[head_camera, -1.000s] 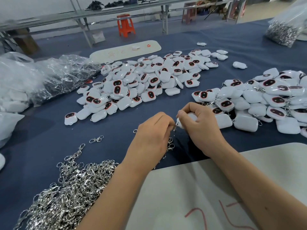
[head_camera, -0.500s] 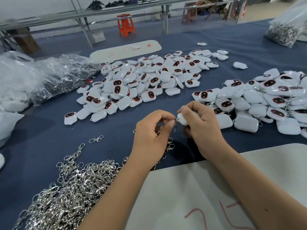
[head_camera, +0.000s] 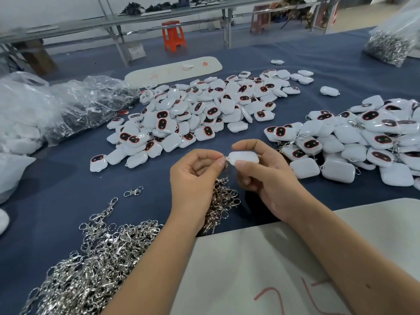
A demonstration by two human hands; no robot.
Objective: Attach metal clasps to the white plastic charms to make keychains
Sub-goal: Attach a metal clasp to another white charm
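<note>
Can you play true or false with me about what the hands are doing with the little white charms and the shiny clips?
1. The right hand holds a white charm. True.
2. The left hand is lying flat on the table. False: it is raised and pinches a metal clasp at the charm's end.
3. A big pile of silver clasps lies near the left arm. True.
4. The stool in the back is green. False: it is orange.
5. The pile of charms in the middle lies on a blue cloth. True.
</note>
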